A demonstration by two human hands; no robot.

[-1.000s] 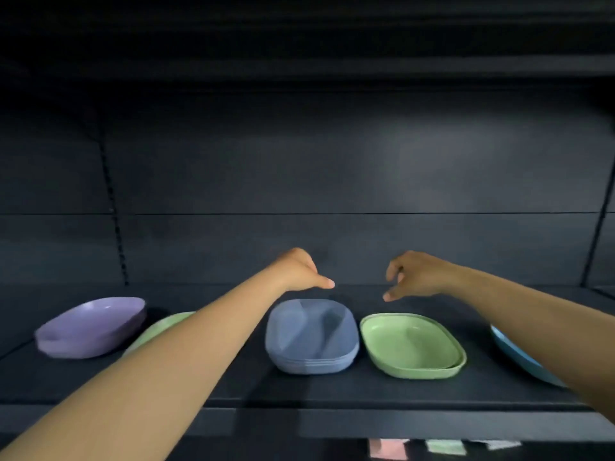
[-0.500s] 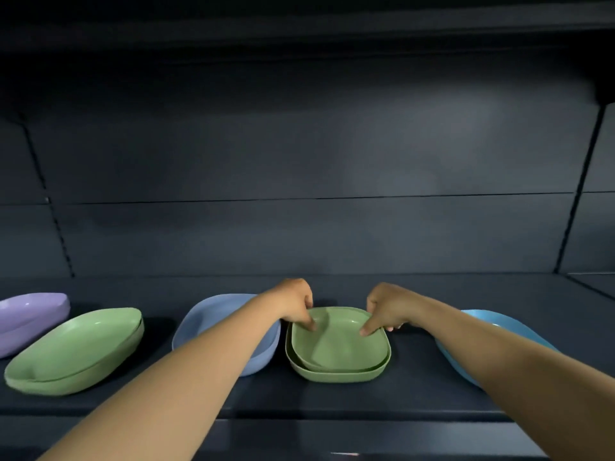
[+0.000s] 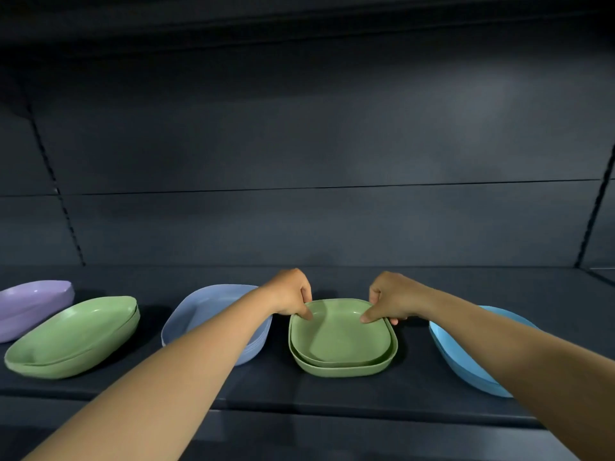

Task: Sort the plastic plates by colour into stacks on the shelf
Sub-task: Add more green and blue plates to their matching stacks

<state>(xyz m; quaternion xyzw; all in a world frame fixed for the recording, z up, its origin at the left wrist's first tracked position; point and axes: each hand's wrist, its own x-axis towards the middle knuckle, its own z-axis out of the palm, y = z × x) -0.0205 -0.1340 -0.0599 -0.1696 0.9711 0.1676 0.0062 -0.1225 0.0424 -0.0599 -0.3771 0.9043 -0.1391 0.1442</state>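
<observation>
On the dark shelf [image 3: 332,392], seen from my head, my left hand [image 3: 290,292] and right hand [image 3: 392,297] pinch the far corners of the top green plate [image 3: 339,334], thumbs inside its rim, fingers curled behind. It is smooth matte plastic, a rounded square with a shallow raised lip, and sits nested in a second green plate [image 3: 346,371] at the shelf's middle. Left of it my forearm hides much of a grey-blue stack [image 3: 206,307]. Farther left lies another green stack [image 3: 71,337], then a lilac plate [image 3: 31,307] cut off by the frame edge. Right of my hands, a bright blue stack [image 3: 466,357] is half covered by my right arm. How many plates each stack holds is hard to make out.
</observation>
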